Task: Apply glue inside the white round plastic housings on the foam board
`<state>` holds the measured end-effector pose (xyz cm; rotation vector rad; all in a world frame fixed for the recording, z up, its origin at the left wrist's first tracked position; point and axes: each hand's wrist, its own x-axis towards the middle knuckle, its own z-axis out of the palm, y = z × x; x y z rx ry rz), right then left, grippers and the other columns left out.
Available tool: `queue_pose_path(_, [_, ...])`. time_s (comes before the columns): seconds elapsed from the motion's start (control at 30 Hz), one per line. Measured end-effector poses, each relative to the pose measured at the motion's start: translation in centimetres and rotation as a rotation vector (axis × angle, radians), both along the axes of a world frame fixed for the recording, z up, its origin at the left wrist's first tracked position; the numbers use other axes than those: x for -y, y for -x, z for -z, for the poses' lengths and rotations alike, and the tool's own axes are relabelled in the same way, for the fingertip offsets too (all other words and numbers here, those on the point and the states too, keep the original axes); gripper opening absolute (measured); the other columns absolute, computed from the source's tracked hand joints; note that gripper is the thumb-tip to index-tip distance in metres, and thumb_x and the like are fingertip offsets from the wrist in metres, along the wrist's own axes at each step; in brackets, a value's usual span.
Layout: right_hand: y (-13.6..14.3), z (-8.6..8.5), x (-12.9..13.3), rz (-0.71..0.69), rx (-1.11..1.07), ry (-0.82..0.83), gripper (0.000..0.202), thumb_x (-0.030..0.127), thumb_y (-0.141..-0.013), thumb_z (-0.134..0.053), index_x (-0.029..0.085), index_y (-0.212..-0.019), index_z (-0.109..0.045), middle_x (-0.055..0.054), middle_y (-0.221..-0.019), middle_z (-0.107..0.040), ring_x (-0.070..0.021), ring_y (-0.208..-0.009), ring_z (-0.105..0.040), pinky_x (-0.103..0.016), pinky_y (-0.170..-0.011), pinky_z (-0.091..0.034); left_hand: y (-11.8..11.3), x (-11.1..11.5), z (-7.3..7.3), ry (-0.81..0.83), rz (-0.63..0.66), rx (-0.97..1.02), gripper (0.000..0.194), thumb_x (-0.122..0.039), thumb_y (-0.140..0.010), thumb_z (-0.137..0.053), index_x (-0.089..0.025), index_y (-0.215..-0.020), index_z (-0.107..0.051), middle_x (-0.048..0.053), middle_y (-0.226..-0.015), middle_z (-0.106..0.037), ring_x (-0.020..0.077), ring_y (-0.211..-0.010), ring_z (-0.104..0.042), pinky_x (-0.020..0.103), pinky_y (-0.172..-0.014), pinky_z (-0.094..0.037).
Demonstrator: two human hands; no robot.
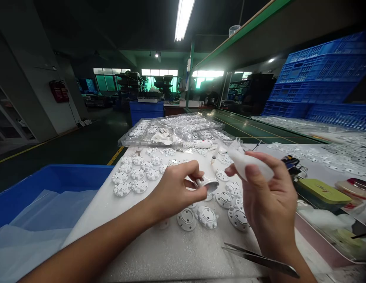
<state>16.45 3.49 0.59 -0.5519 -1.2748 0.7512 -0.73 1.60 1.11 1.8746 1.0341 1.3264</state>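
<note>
Pinching a tilted white round part (211,184), left hand (177,190) is over the white-covered counter (159,255), above many similar discs (207,217). Right hand (268,192), just beside it, grasps a whitish translucent item (250,164), probably a squeeze bottle, hard to say with the blur. Tweezers (271,264) lie at the near edge; blue bin (79,179) sits left of the counter.

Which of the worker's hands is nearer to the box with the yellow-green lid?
Right. The right hand is raised just left of the box in the picture, apart from it; the left hand is farther left, over the round white parts.
</note>
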Motion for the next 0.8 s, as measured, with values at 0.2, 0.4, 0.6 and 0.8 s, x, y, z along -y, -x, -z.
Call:
queue_pose_path(0.2, [1.4, 0.8, -0.1, -0.27, -0.007, 0.232, 0.027, 0.039, -0.086, -0.059, 0.029, -0.109, -0.05, -0.001, -0.091, -0.061, -0.0134, -0.084, -0.06, -0.024, -0.071, -0.05, -1.2, 0.6, 0.9, -0.464, 0.023, -0.156, 0.028, -0.002, -0.069, -0.06, -0.019, -0.072, -0.038, -0.004, -0.068, -0.043, 0.008, -0.064, -0.045, 0.021, -0.061, -0.043])
queue_pose_path(0.4, [2.9, 0.5, 0.4, -0.237, -0.157, 0.331, 0.03, 0.043, -0.085, -0.06, 0.025, -0.104, -0.047, 0.0, -0.086, -0.057, -0.0063, -0.06, -0.05, -0.018, -0.056, -0.046, -1.7, 0.9, 1.5, -0.48, 0.048, -0.158, 0.026, -0.011, -0.076, -0.063, -0.02, -0.077, -0.039, -0.002, -0.072, -0.045, 0.0101, -0.068, -0.049, 0.022, -0.062, -0.044])
queue_pose_path(0.6, [3.2, 0.6, 0.1, -0.036, -0.22, 0.259, 0.033, 0.044, -0.084, -0.06, 0.025, -0.104, -0.041, 0.002, -0.084, -0.055, -0.0066, -0.054, -0.05, -0.02, -0.051, -0.045, -2.1, 1.3, 1.7, -0.406, 0.054, -0.156, 0.019, -0.019, -0.081, -0.061, -0.019, -0.083, -0.042, 0.002, -0.079, -0.05, 0.0131, -0.076, -0.05, 0.025, -0.069, -0.045])
queue_pose_path(0.8, [3.0, 0.6, 0.1, -0.063, -0.21, 0.236, 0.033, 0.043, -0.084, -0.06, 0.027, -0.105, -0.04, 0.003, -0.084, -0.056, -0.0071, -0.054, -0.05, -0.021, -0.049, -0.044, -2.7, 1.8, 1.0, 0.003, 0.12, 0.122, 0.014, -0.024, -0.088, -0.052, -0.018, -0.076, -0.047, 0.002, -0.083, -0.053, 0.0113, -0.079, -0.053, 0.02, -0.068, -0.048])
